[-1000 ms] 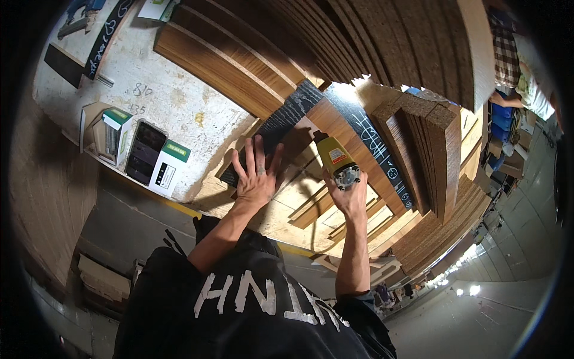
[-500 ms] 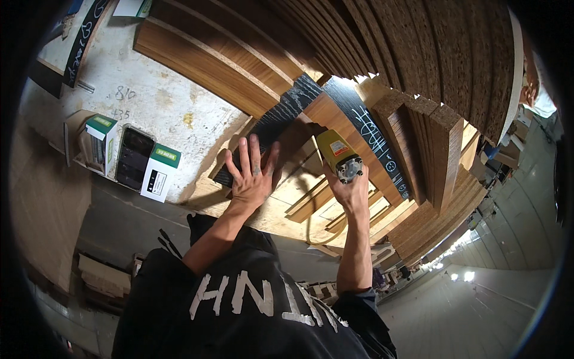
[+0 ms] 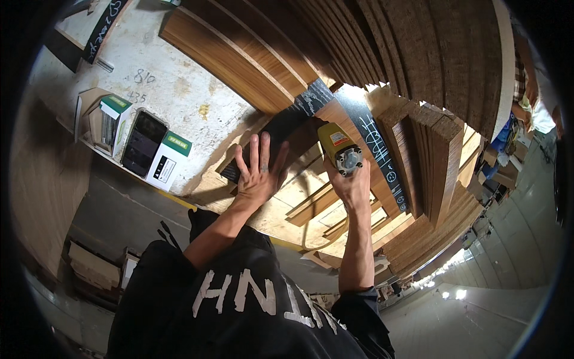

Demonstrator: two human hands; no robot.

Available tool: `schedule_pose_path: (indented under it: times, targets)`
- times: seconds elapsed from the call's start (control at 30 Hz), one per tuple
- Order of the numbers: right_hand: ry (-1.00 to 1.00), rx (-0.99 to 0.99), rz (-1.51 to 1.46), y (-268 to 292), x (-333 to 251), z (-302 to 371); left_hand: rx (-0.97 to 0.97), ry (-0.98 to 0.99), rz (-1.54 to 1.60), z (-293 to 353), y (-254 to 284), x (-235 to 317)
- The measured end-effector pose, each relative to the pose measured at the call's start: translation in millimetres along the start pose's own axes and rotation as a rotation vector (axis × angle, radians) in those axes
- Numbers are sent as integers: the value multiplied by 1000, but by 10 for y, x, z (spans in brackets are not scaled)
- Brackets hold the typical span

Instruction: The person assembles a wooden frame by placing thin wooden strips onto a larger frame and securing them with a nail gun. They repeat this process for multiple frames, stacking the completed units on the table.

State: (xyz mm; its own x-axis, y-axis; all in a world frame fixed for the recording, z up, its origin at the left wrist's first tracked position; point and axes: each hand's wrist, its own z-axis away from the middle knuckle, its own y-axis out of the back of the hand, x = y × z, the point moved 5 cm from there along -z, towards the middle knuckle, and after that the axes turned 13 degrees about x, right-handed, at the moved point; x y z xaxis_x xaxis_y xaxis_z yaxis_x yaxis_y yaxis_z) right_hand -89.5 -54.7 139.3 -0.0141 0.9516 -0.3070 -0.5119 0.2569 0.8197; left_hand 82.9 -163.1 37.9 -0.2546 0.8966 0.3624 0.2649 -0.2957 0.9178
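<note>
Stood in a black top [image 3: 236, 299] at the near edge of the bench [image 3: 185, 66]. Spread the left hand [image 3: 259, 181] wide, palm down on the black board [image 3: 284, 128] and gripping nothing, probably to steady it by weight rather than by pinching. Closed the right hand [image 3: 351, 186] around the yellow nail gun [image 3: 335, 139], capped end up, presumably for a firm hold over the brown board [image 3: 332, 112]. Could not tell of any contact between nose and wood, with both hidden under the gun's body. Had gun and boards between the bench's near edge and far edge, seemingly for easy reach with both arms. Had a hose [image 3: 306, 234] looped by the near edge, beside loose strips [image 3: 314, 204]. Had a phone [image 3: 144, 139], a small box [image 3: 173, 148] and an open box [image 3: 109, 122] along that edge's left part, perhaps to leave room for the work. Saw a marked strip [image 3: 382, 152] alongside the brown board, then upright boards [image 3: 445, 155], a row of boards [image 3: 230, 54] toward the far edge, and lamps [image 3: 460, 294] well beyond.
</note>
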Motion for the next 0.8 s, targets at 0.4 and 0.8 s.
schedule_pose_path:
  times: [0.4, 0.8]
  targets:
    - [38, 97, -226, -66, 405, 558, -119, -92, -119, -13, -3, 20]
    - [-650, 235, -477, -459, 2089, 2885, 1, -102, -145, 25, 0, 72]
